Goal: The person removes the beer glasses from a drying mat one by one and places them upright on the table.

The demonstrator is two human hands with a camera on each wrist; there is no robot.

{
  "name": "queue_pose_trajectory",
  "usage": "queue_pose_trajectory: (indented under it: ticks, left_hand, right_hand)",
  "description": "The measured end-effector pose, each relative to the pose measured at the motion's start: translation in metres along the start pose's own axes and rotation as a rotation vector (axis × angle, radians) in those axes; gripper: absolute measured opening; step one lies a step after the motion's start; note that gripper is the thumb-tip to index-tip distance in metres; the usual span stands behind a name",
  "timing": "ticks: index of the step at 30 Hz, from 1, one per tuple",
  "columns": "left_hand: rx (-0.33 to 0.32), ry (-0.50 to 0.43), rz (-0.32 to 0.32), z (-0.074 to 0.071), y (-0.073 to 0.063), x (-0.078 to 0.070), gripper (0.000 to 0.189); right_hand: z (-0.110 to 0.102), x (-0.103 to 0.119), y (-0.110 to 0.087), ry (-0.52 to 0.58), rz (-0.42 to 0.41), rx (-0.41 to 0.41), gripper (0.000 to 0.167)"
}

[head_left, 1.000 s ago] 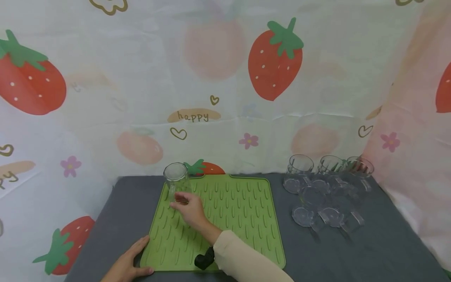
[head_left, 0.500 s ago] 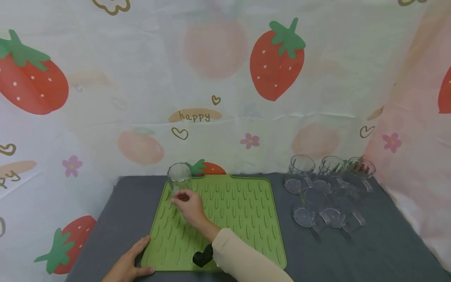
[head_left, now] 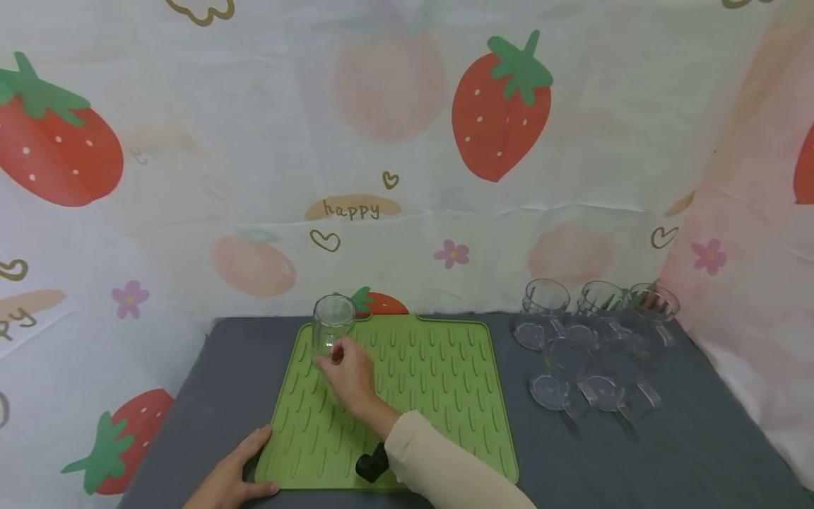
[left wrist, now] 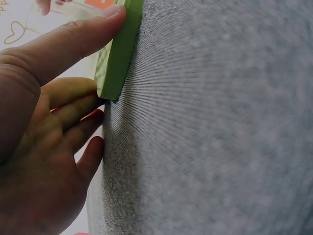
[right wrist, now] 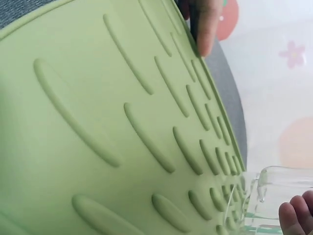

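My right hand (head_left: 351,375) pinches a clear glass mug (head_left: 333,322) by its handle side, over the far left corner of the green ribbed drying mat (head_left: 432,396). The mug stands with its thick, rounded base end up. In the right wrist view, the mug (right wrist: 274,191) shows at the lower right, its rim end toward the mat and curled fingertips (right wrist: 293,215) beside it. At the mat's near left corner rests my left hand (head_left: 232,470). The left wrist view shows the thumb (left wrist: 83,39) along the mat's front edge (left wrist: 120,58) and nearly straight fingers at its side.
Several clear glass mugs (head_left: 548,391) stand grouped on the dark grey tabletop (head_left: 687,452), right of the mat. A white strawberry-print cloth (head_left: 394,268) hangs right behind the table. A black wrist device (head_left: 372,465) sits under the right sleeve.
My right hand has shifted the glass mug a little to the right along the mat's far left corner. The left hand stays at the near corner.
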State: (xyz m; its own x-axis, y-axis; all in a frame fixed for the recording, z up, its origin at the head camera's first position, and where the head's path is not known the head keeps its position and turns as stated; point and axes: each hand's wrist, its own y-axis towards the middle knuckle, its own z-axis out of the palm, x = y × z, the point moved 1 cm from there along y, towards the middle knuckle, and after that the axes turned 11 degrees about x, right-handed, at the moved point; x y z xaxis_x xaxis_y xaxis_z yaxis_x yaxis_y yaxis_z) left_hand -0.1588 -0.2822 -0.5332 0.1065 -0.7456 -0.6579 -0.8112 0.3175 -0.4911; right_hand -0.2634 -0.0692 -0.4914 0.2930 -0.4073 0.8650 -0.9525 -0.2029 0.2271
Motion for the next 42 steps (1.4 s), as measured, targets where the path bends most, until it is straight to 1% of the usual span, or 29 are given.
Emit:
queue_pose_trajectory:
  ticks: [6,8,10,14,20,24,27,29,34,42]
  left_hand:
    - [-0.001,-0.009,0.001,0.000,-0.001,0.000,0.101]
    - [-0.002,-0.009,-0.006,0.000,0.000,-0.001,0.101]
    - [-0.001,-0.008,-0.010,0.000,0.000,-0.001,0.101]
    - [-0.006,0.000,-0.001,0.001,-0.001,-0.001,0.101]
    - [-0.007,-0.006,0.008,0.002,-0.002,-0.001,0.100]
    - [-0.001,-0.010,0.002,0.002,-0.002,-0.001,0.100]
    - [0.000,-0.006,0.008,0.002,-0.003,-0.001,0.100]
    - [0.001,0.002,0.012,0.001,-0.002,-0.001,0.099]
    - [0.006,-0.005,0.005,0.001,-0.002,0.000,0.100]
    - [0.006,-0.013,-0.015,0.000,-0.001,-0.002,0.102]
  right_hand:
    - [-0.003,0.003,0.000,-0.169,-0.104,-0.094,0.015]
    - [-0.003,0.003,0.000,-0.206,-0.115,-0.130,0.014]
    - [-0.003,0.004,0.000,-0.216,-0.123,-0.157,0.013]
    - [-0.005,0.006,-0.001,-0.204,-0.124,-0.164,0.011]
    - [-0.008,0.007,-0.002,-0.180,-0.112,-0.131,0.007]
    - [-0.011,0.004,-0.001,-0.181,-0.119,-0.103,0.013]
    - [-0.013,0.000,0.001,-0.168,-0.130,-0.087,0.021]
    - [-0.016,-0.003,0.001,-0.158,-0.136,-0.082,0.022]
    - [-0.022,-0.008,0.001,-0.159,-0.155,-0.099,0.023]
    - [-0.032,-0.015,0.002,-0.134,-0.148,-0.128,0.019]
